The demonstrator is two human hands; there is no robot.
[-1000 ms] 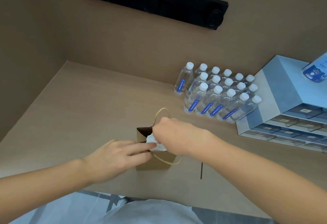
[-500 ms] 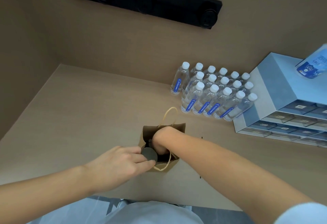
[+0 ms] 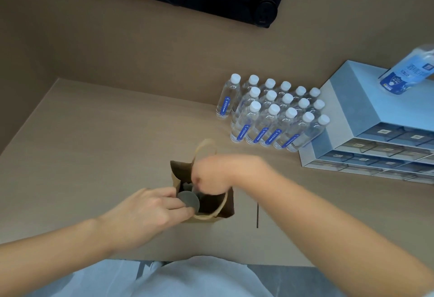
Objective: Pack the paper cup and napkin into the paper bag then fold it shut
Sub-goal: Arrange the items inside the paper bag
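The tan, matte table [image 3: 98, 146] carried the paper bag [image 3: 225, 206] near its front edge, a small brown kraft bag standing upright with its long axis vertical, its open mouth facing up, a dark interior, and two looped twine handles. The left hand [image 3: 145, 212], fingers curled closed, pinched the bag's near-left rim beside the paper cup [image 3: 188, 200], whose round grey lid faced upward inside the mouth. The right hand [image 3: 216, 172], motion-blurred over the mouth's far side by a handle, appeared loosely curled; its grip could not be determined, and the napkin was not discernible.
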